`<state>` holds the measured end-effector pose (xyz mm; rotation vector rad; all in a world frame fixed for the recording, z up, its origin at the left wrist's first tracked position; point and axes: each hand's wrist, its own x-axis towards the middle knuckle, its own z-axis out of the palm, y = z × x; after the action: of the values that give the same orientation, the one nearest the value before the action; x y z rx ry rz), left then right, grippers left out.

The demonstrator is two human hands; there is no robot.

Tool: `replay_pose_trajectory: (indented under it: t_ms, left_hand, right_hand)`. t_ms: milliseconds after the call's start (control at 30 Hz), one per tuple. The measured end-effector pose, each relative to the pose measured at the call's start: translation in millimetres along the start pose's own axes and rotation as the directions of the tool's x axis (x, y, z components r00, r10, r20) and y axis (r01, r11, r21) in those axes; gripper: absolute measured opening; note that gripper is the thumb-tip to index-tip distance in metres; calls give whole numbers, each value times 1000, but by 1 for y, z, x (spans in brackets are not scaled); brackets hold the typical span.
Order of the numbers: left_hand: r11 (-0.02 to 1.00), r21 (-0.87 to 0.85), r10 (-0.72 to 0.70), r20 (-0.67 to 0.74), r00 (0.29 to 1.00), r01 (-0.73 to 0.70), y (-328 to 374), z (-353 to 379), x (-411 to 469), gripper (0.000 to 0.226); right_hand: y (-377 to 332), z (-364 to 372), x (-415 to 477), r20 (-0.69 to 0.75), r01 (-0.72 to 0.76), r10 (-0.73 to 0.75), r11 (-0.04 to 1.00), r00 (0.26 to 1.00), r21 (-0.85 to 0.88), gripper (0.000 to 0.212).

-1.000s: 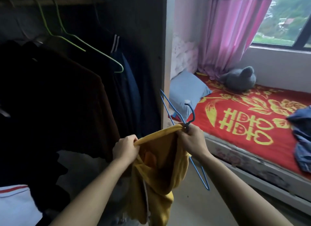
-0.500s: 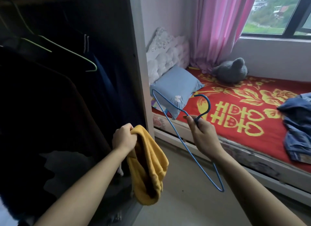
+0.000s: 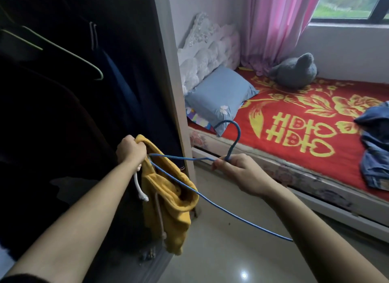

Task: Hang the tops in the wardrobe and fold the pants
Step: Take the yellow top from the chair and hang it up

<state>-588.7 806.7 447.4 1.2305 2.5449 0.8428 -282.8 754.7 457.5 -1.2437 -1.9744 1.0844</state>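
Open wardrobe (image 3: 168,76) sits just behind the left grip, with dark clothes hanging inside. Jeans (image 3: 376,152) wait on the bed (image 3: 294,122), well beyond the right grip. Yellow top (image 3: 168,200) dangles below the left hand (image 3: 131,149), whose fingers are clenched on its bunched edge to keep an opening wide. Blue hanger (image 3: 238,133) is pinched at the hook base by the right hand (image 3: 237,169), and one of its shoulders pokes into that opening, likely for threading.

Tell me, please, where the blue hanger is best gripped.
Grip the blue hanger at the neck below its hook, from the right, where the right hand pinches it: its far shoulder points into the yellow top, held by the left hand.
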Motion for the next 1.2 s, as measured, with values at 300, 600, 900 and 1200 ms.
replay_pose_trajectory:
  t_ms: [300,600,900,1200]
  left_hand:
    - [926,-159,362,104,927,-343,27,-21,-33,14]
    - [912,-239,381,196,904,-332,19,-62,-50,40]
    - [689,-288,703,40,710,-666,40,-89,-78,30]
    - [494,312,797,209,566,-811,44,-102,-18,30]
  right_hand:
    - [-14,54,44,141,-1,28,981,990,-192,40]
    - [-35,65,63,-275,95,-6,945,961,314,38]
    - [-56,50,71,-269,231,-147,921,952,313,40]
    - [-68,17,62,-243,378,-322,896,915,235,35]
